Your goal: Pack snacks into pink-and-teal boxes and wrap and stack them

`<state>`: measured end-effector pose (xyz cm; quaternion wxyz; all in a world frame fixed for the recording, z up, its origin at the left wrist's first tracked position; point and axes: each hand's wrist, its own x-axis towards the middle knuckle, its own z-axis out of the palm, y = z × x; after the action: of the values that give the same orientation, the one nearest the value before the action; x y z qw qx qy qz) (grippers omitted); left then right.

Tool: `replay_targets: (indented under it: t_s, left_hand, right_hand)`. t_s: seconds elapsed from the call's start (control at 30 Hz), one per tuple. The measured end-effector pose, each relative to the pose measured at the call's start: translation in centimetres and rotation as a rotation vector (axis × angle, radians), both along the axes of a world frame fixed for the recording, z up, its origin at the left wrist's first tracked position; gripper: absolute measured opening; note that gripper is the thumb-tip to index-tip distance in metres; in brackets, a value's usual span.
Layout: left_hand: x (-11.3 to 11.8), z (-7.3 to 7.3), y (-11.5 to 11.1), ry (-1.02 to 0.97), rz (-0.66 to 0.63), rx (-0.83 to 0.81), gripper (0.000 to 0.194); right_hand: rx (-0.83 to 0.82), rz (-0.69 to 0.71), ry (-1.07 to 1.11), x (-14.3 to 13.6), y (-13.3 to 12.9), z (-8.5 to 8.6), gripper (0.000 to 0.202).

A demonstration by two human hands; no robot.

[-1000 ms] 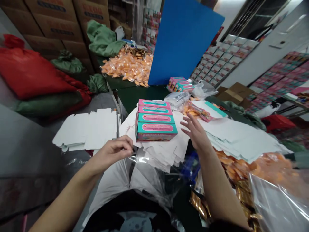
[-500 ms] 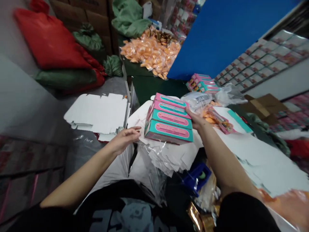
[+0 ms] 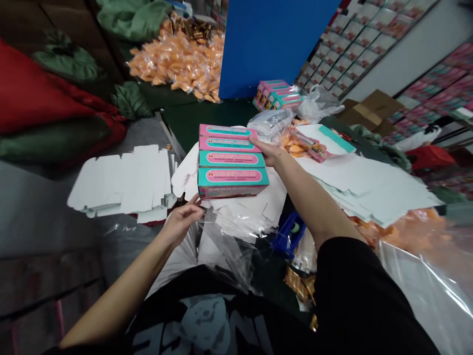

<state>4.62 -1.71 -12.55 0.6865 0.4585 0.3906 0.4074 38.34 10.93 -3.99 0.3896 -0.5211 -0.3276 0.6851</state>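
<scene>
While one row of four boxes (image 3: 233, 173) is sitting front and centre over a stack of white card (image 3: 275, 199), two hands are working at its sides. Two boxes are showing pink tops at the far end, two are showing teal nearer the wearer, and all four are standing flush together.

The right hand (image 3: 268, 152) is pressing against the row's right side, one digit lying on the second pink box's edge; its other fingers are hiding, so I'm not able to tell how firm that grip is. The left hand (image 3: 185, 217) is hovering just off the front left corner, its grip half curled, thumb and forefinger slightly apart, right by one sheet of clear film (image 3: 231, 239); whether it's pinching that film, I'm not able to say.

Two more stacks are flanking the row: one white pile (image 3: 123, 182) to the left, one white spread (image 3: 373, 180) to the right. One blue dispenser (image 3: 290, 234) is lying near the right forearm. Further back on the green worktop (image 3: 207, 112), one smaller box group (image 3: 277, 96) is standing by one blue panel (image 3: 273, 44), and one heap of orange packets (image 3: 181, 59), too many for counting, is glinting beyond.
</scene>
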Motion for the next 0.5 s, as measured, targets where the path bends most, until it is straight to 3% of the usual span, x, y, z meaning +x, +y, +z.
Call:
replay_targets:
  t_s: [0.1,0.2,0.33,0.43,0.5]
  left_hand:
    - [0.5,-0.1,-0.1,-0.008,0.054,0.017,0.035]
    - [0.4,0.7,1.0,-0.008,0.089,0.086,0.036]
    - [0.0,3.7,4.1,0.027,0.111,0.231,0.036]
    - [-0.2,6.0,6.6,0.071,0.043,0.323,0.035]
    - [-0.1,6.8,7.6,0.104,-0.029,0.363,0.034]
  right_hand:
    - [0.013,-0.040,0.004,-0.2,-0.5,0.0,0.047]
    - [0.033,-0.152,0.022,-0.8,-2.1,-0.3,0.045]
    - [0.070,-0.333,0.135,-1.8,-4.9,-1.2,0.043]
    - [0.116,-0.482,0.210,-2.5,-6.5,-2.1,0.040]
    - [0.151,-0.544,0.215,-2.6,-7.1,-2.4,0.039]
